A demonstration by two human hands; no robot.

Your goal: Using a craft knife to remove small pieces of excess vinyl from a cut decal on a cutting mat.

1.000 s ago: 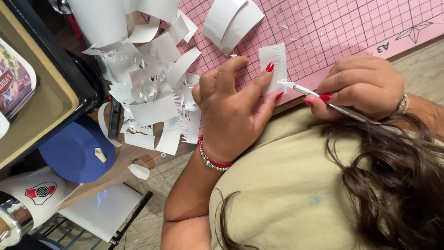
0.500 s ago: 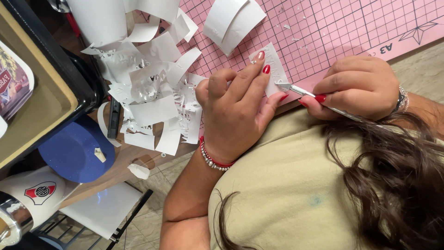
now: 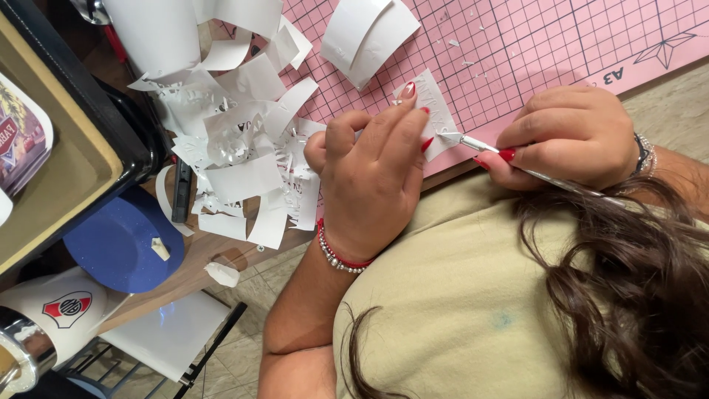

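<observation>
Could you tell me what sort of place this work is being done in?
Probably a home craft desk. A pink gridded cutting mat covers the table, a heap of white paper offcuts lies beside it, and the right hand holds a craft knife to a small paper piece under the left hand.

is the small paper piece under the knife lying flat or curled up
Flat. The left hand presses the small paper piece onto the pink cutting mat, while the right hand holds the craft knife at its edge.

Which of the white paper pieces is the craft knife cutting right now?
The small paper piece on the pink cutting mat, pinned by the left hand; the others lie untouched.
</observation>
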